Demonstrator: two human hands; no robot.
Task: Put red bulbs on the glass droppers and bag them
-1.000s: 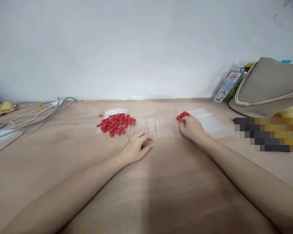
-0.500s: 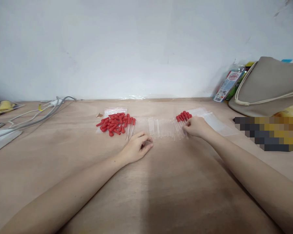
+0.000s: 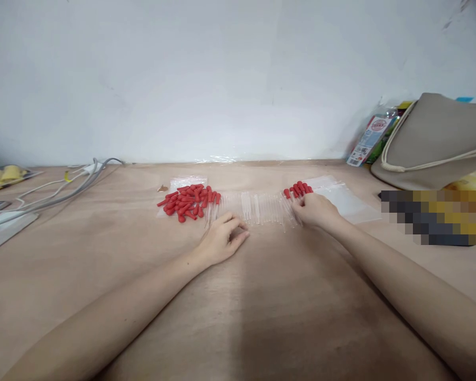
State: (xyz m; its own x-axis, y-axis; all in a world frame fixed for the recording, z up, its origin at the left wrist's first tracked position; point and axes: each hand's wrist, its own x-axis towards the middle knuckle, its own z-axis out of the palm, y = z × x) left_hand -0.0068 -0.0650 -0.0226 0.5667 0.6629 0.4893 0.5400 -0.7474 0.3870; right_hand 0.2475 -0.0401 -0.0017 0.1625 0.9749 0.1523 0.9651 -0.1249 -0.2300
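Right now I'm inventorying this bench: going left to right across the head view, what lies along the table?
From the left: grey cables, loose pile of red caps, row of clear tubes, right hand, clear plastic bag, beige bag. The left hand overlaps the tubes, so it is left out.

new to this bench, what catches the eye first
A loose pile of red rubber bulbs lies left of centre on the wooden table. A row of clear dropper tubes runs from it to the right hand, whose fingertips touch a few red-capped droppers. The left hand rests by the row's near edge.
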